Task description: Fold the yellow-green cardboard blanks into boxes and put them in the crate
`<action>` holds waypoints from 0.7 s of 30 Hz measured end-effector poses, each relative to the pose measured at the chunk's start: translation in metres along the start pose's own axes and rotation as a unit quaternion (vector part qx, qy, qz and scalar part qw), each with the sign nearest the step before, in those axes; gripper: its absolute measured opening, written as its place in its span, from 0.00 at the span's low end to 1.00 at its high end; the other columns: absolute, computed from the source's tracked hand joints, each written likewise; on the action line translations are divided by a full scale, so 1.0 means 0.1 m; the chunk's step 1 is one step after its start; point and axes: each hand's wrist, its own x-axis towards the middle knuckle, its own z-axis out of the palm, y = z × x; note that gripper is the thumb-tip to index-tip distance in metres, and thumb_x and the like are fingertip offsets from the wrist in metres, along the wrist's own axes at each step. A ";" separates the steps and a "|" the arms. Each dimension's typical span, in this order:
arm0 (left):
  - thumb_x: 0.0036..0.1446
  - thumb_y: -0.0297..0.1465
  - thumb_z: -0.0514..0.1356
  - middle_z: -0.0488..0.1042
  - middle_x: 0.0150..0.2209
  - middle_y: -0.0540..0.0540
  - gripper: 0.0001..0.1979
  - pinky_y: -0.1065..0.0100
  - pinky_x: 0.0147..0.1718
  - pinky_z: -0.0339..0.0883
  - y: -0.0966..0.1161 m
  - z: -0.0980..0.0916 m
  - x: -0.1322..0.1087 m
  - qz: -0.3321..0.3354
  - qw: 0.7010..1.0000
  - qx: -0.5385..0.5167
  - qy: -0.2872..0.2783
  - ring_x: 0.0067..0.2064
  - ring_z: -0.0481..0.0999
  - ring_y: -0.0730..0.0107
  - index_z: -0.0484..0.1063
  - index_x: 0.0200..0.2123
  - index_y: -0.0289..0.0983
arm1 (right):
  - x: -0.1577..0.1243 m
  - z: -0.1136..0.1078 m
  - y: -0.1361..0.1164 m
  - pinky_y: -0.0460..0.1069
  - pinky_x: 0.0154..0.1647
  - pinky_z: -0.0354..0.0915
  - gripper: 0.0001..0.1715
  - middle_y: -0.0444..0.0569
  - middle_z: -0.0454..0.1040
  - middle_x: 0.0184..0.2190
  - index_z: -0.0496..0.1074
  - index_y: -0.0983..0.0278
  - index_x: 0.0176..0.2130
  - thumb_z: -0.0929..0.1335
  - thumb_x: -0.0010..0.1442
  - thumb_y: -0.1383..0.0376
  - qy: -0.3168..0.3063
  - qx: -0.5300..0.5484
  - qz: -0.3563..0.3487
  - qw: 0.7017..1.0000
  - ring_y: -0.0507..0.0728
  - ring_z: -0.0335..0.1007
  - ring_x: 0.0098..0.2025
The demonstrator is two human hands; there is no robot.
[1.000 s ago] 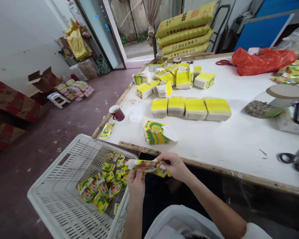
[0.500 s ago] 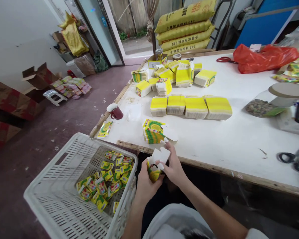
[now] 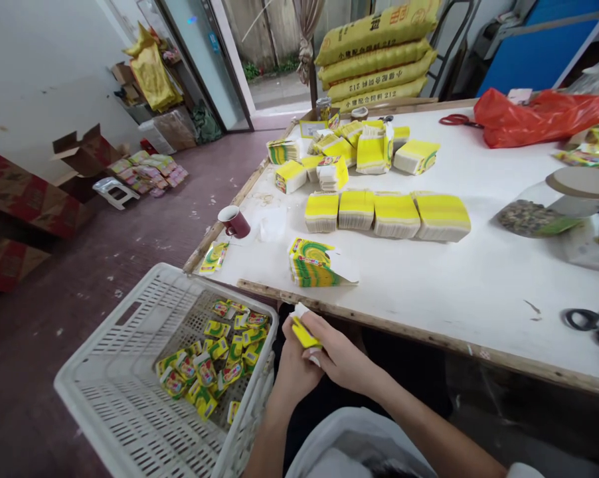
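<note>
Between both hands, over my lap at the table's front edge, is a small yellow carton (image 3: 305, 334) with a white inner side. My left hand (image 3: 295, 372) is closed round it from the left and below. Fingers of my right hand (image 3: 340, 352) lie over its right side and top, hiding much of it. Just beyond, a stack of flat printed cartons (image 3: 312, 263) in yellow and green lies on the white table (image 3: 419, 279). To the left, a white plastic basket (image 3: 125, 392) holds many small yellow-green cartons (image 3: 200, 372).
Yellow-topped carton stacks (image 3: 356, 209) stand in a row farther back, with looser bundles (image 3: 374, 149) behind. A maroon mug (image 3: 237, 224) is near the left edge. Black-handled scissors (image 3: 583, 320), a jar (image 3: 543, 206) and a red plastic bag (image 3: 533, 119) lie to the right. A white-lined bin (image 3: 349, 431) is below me.
The carton was standing open with white flaps up; now it is turned and pressed flatter between my hands. My right hand has moved left and down, over the carton.
</note>
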 end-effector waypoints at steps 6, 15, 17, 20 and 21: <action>0.52 0.33 0.65 0.72 0.53 0.35 0.31 0.47 0.52 0.72 -0.08 -0.01 -0.02 -0.023 0.996 0.054 0.074 0.54 0.76 0.49 0.60 0.59 0.38 | 0.00 -0.10 0.11 0.58 0.70 0.60 0.35 0.56 0.63 0.69 0.65 0.58 0.67 0.59 0.65 0.75 0.085 -0.101 -0.061 0.989 0.61 0.59 0.71; 0.46 0.37 0.72 0.81 0.47 0.38 0.29 0.52 0.47 0.76 -0.01 -0.40 -0.01 -0.054 0.998 0.035 0.009 0.45 0.82 0.51 0.73 0.52 0.38 | 0.07 -0.50 -0.08 0.60 0.63 0.66 0.18 0.61 0.66 0.63 0.77 0.62 0.51 0.68 0.63 0.73 -0.121 -0.185 -0.028 0.975 0.66 0.66 0.66; 0.44 0.37 0.73 0.82 0.47 0.38 0.30 0.51 0.48 0.75 -0.01 -0.39 0.01 -0.062 0.998 0.025 0.014 0.46 0.82 0.50 0.74 0.52 0.38 | 0.09 -0.53 -0.14 0.60 0.61 0.67 0.15 0.58 0.71 0.56 0.77 0.62 0.47 0.71 0.60 0.72 -0.131 -0.169 -0.032 0.976 0.65 0.69 0.61; 0.41 0.37 0.75 0.82 0.46 0.39 0.31 0.53 0.49 0.75 -0.04 -0.30 0.03 -0.077 0.995 -0.022 0.067 0.47 0.81 0.50 0.76 0.51 0.38 | 0.13 -0.41 -0.14 0.61 0.61 0.67 0.23 0.59 0.71 0.55 0.71 0.63 0.53 0.71 0.58 0.72 -0.051 -0.127 -0.022 0.990 0.64 0.70 0.59; 0.41 0.37 0.75 0.82 0.46 0.39 0.32 0.55 0.48 0.75 -0.05 -0.26 0.04 -0.085 0.990 -0.063 0.094 0.47 0.82 0.52 0.75 0.51 0.38 | 0.15 -0.36 -0.12 0.61 0.61 0.67 0.29 0.60 0.70 0.57 0.66 0.64 0.58 0.71 0.58 0.71 -0.012 -0.107 -0.019 0.994 0.64 0.70 0.59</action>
